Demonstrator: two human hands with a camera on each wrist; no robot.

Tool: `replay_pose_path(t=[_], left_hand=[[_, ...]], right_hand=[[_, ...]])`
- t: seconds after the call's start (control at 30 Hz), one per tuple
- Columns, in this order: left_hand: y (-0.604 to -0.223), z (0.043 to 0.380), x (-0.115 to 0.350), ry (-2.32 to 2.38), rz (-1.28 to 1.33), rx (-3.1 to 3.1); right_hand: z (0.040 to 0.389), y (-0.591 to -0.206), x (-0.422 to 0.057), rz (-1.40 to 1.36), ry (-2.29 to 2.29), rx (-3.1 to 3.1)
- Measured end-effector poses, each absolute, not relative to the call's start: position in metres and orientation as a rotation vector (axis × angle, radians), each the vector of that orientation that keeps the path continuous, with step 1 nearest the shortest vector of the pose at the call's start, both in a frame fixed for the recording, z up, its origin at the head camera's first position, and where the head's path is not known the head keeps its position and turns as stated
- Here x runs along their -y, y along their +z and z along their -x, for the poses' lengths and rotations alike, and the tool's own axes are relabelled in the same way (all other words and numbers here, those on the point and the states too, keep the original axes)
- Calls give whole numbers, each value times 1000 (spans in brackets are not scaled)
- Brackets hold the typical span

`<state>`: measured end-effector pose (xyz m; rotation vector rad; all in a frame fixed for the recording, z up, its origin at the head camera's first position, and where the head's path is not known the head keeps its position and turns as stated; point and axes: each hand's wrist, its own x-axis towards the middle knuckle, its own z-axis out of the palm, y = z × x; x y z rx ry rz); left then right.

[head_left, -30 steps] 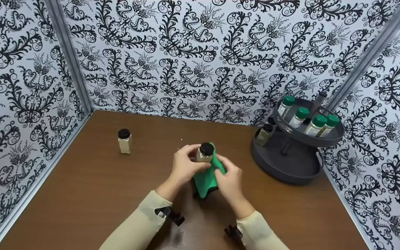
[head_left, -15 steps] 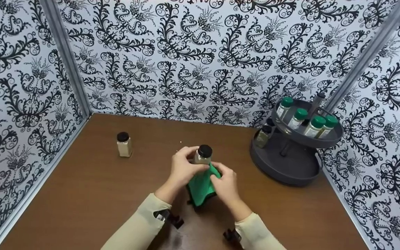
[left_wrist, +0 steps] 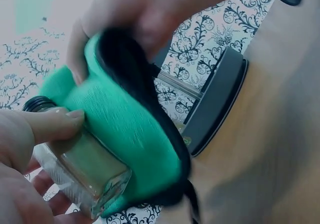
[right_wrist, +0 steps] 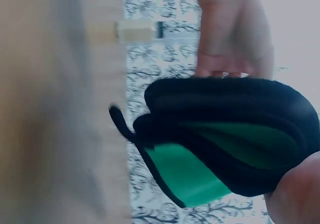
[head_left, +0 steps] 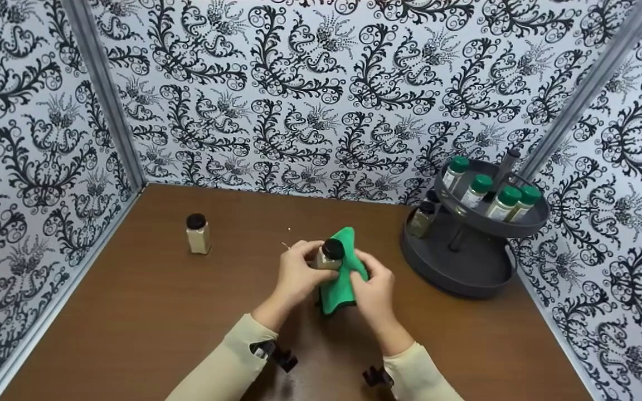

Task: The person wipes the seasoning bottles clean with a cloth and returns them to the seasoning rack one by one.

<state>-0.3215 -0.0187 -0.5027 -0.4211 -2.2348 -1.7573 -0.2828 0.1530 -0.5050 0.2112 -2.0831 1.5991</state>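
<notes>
A small clear square jar with a black lid and pale contents is gripped in my left hand, above the middle of the table. In the left wrist view my left thumb lies across the jar below its lid, and the fingers pass behind. My right hand holds a green cloth with black edging against the jar's right side. The cloth is folded over in the right wrist view, a black loop hanging off one corner. There it hides the jar.
A similar black-lidded jar stands at the table's left. On the right, a dark two-tier rack bears several green-capped jars above and a dark-lidded jar below. Small crumbs lie behind my hands.
The cloth slid down along the jar, then back up, so its top now stands above the lid. My right hand moved with it; the jar shifted slightly down.
</notes>
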Motion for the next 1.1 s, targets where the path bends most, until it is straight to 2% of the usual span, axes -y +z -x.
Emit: replay_pose_path(t=[0.27,0.47,0.6,0.73,0.9,1.1], left_hand=[[-497,321,21,-1770,372,2202],[-505,319,21,-1754,432,2267],[-508,318,20,-1707,441,2297],[-505,318,21,-1748,391,2260],[-496,319,26,-1815,300,2201],[-494,321,26,-1821,333,2204]], right_hand=[[293,-518,-155,-217,1564,2391],[286,-497,-162,-236,1711,2153],[280,-491,-163,-340,1578,2053],[286,-504,-159,-384,1456,2094],[295,-522,-153,-395,1534,2319],[294,-519,-155,-360,1629,2285]])
